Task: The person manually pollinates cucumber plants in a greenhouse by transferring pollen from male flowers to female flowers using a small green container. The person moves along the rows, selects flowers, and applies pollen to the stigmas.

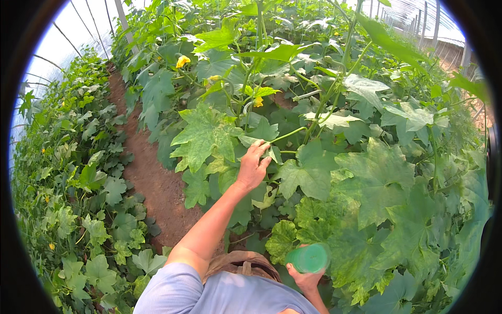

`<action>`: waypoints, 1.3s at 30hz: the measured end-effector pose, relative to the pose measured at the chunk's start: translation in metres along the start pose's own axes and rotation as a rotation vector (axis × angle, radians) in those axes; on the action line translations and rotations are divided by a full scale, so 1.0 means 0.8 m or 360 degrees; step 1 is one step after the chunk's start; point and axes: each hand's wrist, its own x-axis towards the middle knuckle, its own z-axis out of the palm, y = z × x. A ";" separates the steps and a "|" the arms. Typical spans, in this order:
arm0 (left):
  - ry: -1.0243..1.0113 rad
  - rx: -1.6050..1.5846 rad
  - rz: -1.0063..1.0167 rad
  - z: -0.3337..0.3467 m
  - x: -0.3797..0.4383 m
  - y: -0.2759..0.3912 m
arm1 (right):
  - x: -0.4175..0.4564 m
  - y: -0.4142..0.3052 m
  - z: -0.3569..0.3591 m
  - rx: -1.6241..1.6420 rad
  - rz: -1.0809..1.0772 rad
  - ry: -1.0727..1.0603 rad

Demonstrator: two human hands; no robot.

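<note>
My left hand [253, 165] reaches forward into the climbing gourd plants. Its thumb and fingers hold a green leaf [276, 154] where a pale leaf stalk [289, 135] joins it; part of that leaf is hidden by the fingers. Low in front of my body, my right hand [308, 279] grips a green cup-like container [313, 258], whose contents I cannot make out. Broad lobed leaves [308, 170] surround both hands, some with yellowish mottling. Beyond the left hand, a yellow flower [258, 102] sits near a slender young fruit [248, 106].
A brown cloth bag or apron [243, 262] is at my waist. Bare soil [157, 184] forms a narrow path on the left, with another row of plants [90, 188] beyond it. Thick upright vines [327, 96] rise ahead. Greenhouse posts [435, 25] stand far right.
</note>
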 end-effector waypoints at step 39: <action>-0.0339 -0.0991 -0.0040 -0.176 0.129 -0.036 | 0.033 -0.110 0.315 -0.0229 -0.0016 0.0247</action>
